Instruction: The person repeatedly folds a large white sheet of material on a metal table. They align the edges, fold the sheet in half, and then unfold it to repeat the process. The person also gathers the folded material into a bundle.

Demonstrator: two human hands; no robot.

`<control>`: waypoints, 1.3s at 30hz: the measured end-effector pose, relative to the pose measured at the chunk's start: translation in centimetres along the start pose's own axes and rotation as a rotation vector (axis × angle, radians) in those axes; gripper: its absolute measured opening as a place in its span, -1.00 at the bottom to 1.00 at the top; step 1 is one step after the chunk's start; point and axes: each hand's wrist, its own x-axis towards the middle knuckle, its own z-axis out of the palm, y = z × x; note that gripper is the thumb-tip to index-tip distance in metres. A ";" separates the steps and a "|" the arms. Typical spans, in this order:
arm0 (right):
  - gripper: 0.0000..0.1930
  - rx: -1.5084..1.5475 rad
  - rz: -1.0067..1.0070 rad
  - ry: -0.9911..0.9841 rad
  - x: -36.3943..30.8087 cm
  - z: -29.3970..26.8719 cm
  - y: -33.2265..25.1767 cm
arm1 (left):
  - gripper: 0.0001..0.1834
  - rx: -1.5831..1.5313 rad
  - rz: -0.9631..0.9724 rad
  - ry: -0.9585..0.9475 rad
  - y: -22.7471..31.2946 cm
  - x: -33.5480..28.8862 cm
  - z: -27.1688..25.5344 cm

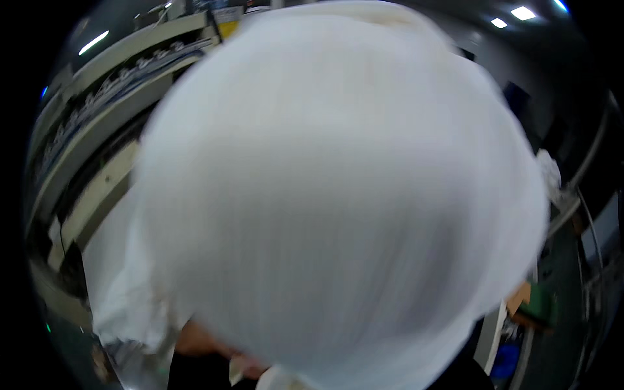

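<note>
A large white cloth [338, 195], thin and faintly ribbed, is raised close to the camera and fills most of the view, blurred by motion. Below its lower edge a patch of skin shows, which looks like my left hand [198, 341], above a dark sleeve. It touches the cloth's underside, and its fingers are hidden by the fabric. My right hand is behind the cloth and does not show. A second fold of white fabric [114, 273] hangs at the lower left.
A long rack or conveyor [97, 91] with rows of small white items runs along the upper left. More white fabric [549, 172] lies at the right beside a metal rail. A blue object [507, 361] and a brown box [520, 299] sit at the lower right.
</note>
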 end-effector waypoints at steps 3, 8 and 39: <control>-0.49 -0.159 0.002 0.277 -6.1 -10.3 -5.3 | -0.28 -0.326 0.158 0.056 -1.0 6.9 12.3; -0.49 -0.401 -0.124 0.332 -4.7 -17.1 -15.1 | -0.24 -0.413 0.303 0.012 -0.3 17.1 17.6; -0.50 -0.689 -0.469 0.957 8.8 -73.7 -49.3 | -0.19 -0.431 0.382 0.025 -22.7 45.3 53.6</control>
